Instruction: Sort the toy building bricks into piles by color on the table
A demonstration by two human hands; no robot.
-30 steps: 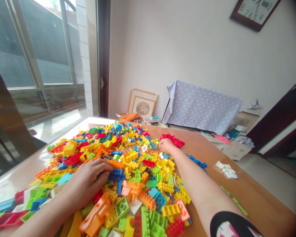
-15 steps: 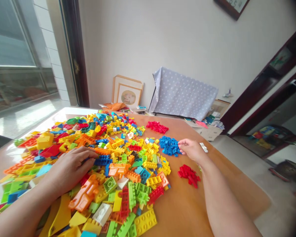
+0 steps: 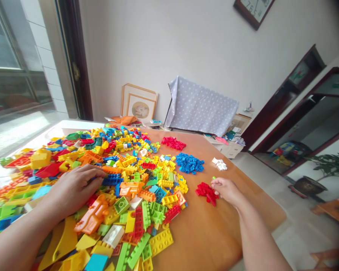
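My left hand [image 3: 77, 184] rests on the big heap of mixed toy building bricks [image 3: 130, 162], palm down. Its fingers stretch out loosely beside some dark blue bricks [image 3: 112, 180]; the undersides of the fingertips are hidden. My right hand [image 3: 227, 191] is over the table, just right of a small pile of red bricks [image 3: 206, 193]. Its thumb and fingertips are pinched together, and what they hold, if anything, is hidden. A small lime-green piece [image 3: 214, 177] shows at the index finger; whether it is held or lies behind the hand I cannot tell.
Beyond my right hand are a pile of blue bricks [image 3: 190, 163], another red pile [image 3: 173, 143] and a few white bricks [image 3: 219, 163]. The wooden table [image 3: 203, 233] ends at the right. Behind it stand framed pictures [image 3: 139, 107] and something under a dotted cloth [image 3: 200, 105].
My right hand has moved from the blue pile towards me, to the nearer red pile. The white bricks are now uncovered. My left hand stays on the heap. The view has turned slightly right.
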